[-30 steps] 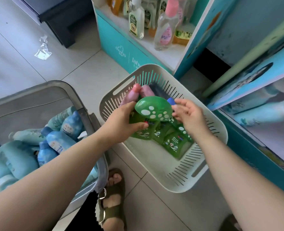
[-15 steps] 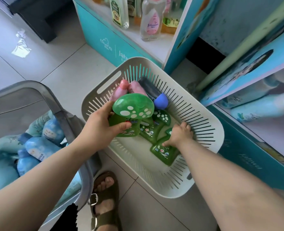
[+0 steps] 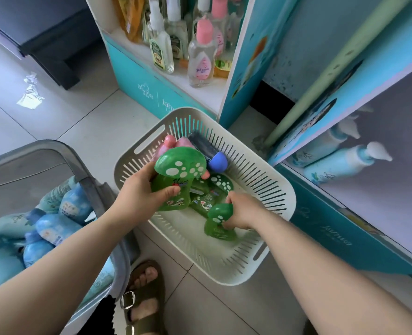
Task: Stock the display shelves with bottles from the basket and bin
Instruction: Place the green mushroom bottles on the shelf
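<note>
Gripping a green bottle (image 3: 176, 182) in the left hand (image 3: 141, 193), fingers (image 3: 172, 190) curled round its body, just over the basket (image 3: 272, 189). Grabbing a second green bottle (image 3: 219, 224) by the cap with the right hand (image 3: 243, 210), fingers curled, down inside the basket. Blue bottles (image 3: 55, 226) piled in the bin (image 3: 96, 187), off left.

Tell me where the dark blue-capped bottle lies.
Head view: the dark bottle lies at the far side of the white slotted basket, its blue cap beside the green mushroom-shaped bottle in the left hand.
</note>
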Demonstrator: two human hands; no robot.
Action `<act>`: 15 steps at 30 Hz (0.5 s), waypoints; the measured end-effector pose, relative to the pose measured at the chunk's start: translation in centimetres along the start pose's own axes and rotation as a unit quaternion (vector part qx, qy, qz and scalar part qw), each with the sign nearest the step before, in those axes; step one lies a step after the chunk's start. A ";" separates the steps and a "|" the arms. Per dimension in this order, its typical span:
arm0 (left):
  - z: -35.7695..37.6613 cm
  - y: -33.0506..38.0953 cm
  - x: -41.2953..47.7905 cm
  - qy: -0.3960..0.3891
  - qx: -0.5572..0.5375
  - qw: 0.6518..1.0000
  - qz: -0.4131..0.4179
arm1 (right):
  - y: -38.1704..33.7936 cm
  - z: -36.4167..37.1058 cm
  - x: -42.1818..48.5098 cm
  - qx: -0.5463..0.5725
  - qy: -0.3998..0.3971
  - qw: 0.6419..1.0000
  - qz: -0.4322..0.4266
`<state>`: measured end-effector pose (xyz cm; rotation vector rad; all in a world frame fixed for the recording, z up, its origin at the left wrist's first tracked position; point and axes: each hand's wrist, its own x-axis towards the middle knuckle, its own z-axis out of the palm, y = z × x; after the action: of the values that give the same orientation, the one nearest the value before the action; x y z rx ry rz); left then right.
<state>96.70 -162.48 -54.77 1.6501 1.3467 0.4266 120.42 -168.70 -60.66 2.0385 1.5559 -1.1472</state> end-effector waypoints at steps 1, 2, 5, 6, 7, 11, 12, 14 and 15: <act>-0.5 0.6 -0.4 0.000 -0.001 1.000 -0.001 | -0.2 -1.0 -1.6 0.022 0.034 0.999 -0.018; -1.0 1.2 -0.7 0.003 -0.005 1.000 -0.005 | -0.5 -2.1 -3.3 0.056 0.068 0.996 -0.032; -2.8 3.7 -1.8 0.014 -0.037 0.999 -0.004 | -0.7 -6.1 -8.5 0.164 0.153 0.972 -0.065; -3.4 4.9 -2.3 0.020 -0.050 0.999 0.001 | -0.8 -7.4 -10.5 0.195 0.180 0.961 -0.079; -4.0 6.2 -2.9 0.024 -0.061 0.998 0.008 | -1.0 -8.8 -12.5 0.220 0.205 0.949 -0.095; -6.2 12.2 -5.2 0.038 -0.103 0.993 0.043 | -1.6 -13.8 -20.9 0.269 0.274 0.912 -0.143; -6.6 13.5 -5.6 0.039 -0.117 0.991 0.052 | -1.7 -14.7 -22.4 0.280 0.283 0.905 -0.150; -7.5 17.2 -7.2 0.050 -0.133 0.986 0.083 | -1.6 -16.4 -26.3 0.293 0.321 0.884 -0.169; -7.8 18.7 -7.7 0.054 -0.137 0.984 0.097 | -1.6 -17.1 -27.9 0.299 0.337 0.875 -0.175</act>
<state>98.98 -165.34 -33.42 1.5490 1.1489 0.7902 123.49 -174.62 -28.61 2.8769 2.1652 -1.2176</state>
